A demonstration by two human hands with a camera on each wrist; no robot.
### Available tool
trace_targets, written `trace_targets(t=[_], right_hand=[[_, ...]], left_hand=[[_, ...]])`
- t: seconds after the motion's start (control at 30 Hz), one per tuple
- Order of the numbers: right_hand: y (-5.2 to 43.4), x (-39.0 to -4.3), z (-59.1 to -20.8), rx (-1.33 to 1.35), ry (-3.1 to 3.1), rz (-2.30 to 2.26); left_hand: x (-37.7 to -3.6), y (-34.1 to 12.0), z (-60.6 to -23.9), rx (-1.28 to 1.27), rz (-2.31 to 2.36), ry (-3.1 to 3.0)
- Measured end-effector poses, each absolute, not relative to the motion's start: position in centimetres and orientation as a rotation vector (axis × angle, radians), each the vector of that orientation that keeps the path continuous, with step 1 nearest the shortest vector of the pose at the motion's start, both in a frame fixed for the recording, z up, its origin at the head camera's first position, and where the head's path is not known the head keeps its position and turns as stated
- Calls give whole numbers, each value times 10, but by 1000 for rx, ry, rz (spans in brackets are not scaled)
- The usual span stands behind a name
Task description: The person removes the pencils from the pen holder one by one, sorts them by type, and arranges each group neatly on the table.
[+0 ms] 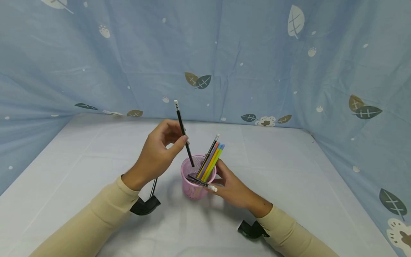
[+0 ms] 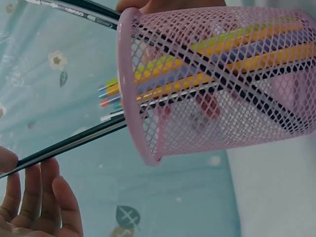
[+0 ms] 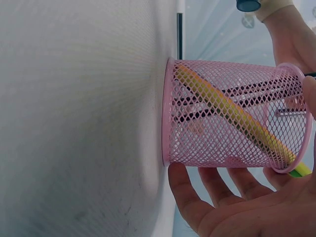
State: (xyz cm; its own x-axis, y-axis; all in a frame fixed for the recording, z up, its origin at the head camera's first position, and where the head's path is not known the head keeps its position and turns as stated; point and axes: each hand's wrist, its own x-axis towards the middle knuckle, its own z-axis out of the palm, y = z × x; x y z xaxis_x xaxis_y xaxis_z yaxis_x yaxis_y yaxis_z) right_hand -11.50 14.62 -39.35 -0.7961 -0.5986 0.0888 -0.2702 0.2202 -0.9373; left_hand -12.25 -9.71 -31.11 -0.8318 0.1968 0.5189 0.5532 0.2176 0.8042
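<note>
My left hand point(image 1: 155, 153) pinches a black pencil point(image 1: 180, 119) with a white eraser at its upper end. The pencil slants, its lower end at the mouth of a pink mesh pencil cup point(image 1: 192, 192). The cup stands upright while my right hand point(image 1: 236, 189) holds it around its right side. Inside it, several coloured pencils point(image 1: 213, 162) in yellow, purple and lime lean to the right. Black pencils point(image 2: 74, 11) stand in the cup too, one tilted toward the front right. In the right wrist view, my fingers point(image 3: 190, 197) lie along the mesh wall.
Another black pencil point(image 1: 153, 187) lies on the white tabletop point(image 1: 64, 178), partly hidden by my left wrist. Black straps or mounts point(image 1: 252, 230) are at both wrists. Behind the table hangs a blue curtain point(image 1: 244, 53) with leaf prints.
</note>
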Motion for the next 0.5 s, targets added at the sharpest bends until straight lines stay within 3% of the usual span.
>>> trace_targets(t=[0.5], right_hand=[[146,-115,-394,-822,2202,-1600]], left_hand=[[-127,-112,-301,-604,-1739,-2115]])
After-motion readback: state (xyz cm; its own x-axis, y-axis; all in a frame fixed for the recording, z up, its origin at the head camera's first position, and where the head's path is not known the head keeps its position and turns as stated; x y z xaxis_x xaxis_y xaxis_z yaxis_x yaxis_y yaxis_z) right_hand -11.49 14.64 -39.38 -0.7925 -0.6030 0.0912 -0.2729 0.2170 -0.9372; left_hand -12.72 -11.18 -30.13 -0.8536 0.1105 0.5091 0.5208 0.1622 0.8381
